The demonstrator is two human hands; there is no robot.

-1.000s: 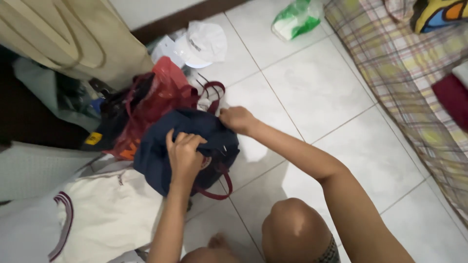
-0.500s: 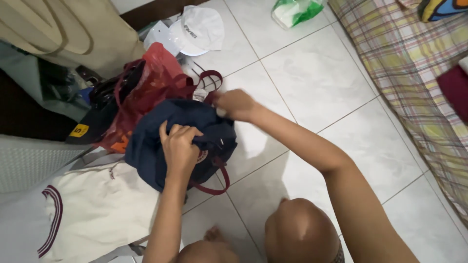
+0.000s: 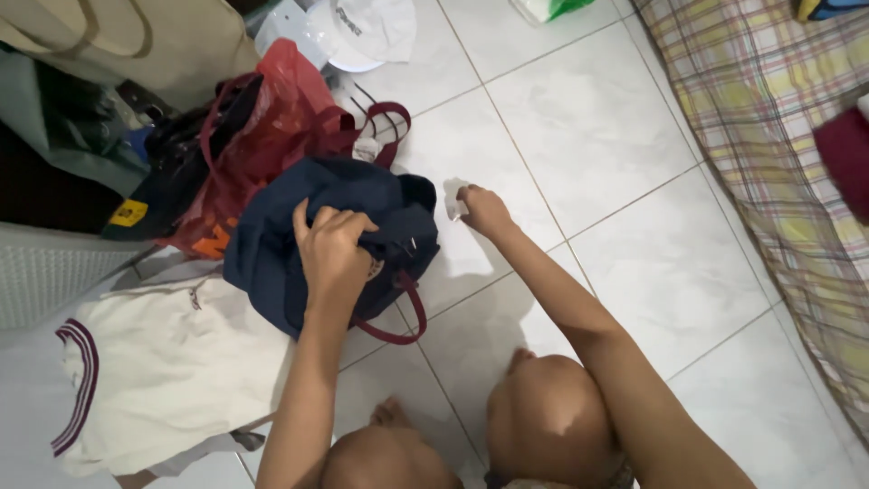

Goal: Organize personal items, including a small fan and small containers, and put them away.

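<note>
Navy bag (image 3: 290, 235): on the floor tiles (image 3: 588, 154), centre-left. Left hand (image 3: 330, 249): grip pressed together on the bag's top fabric. Right hand (image 3: 484, 210): at 3 o'clock of the bag, grip pinching a small white scrap (image 3: 454, 205). Red plastic bag (image 3: 272, 127) at 11 o'clock; cream garment (image 3: 172, 362) at 7 o'clock.

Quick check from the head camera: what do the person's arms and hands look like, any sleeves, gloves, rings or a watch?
Both arms are bare up to the frame edge, with no sleeves showing. The left hand and right hand have no gloves. I see no watch, bracelet or ring, though fine detail is blurred.
</note>
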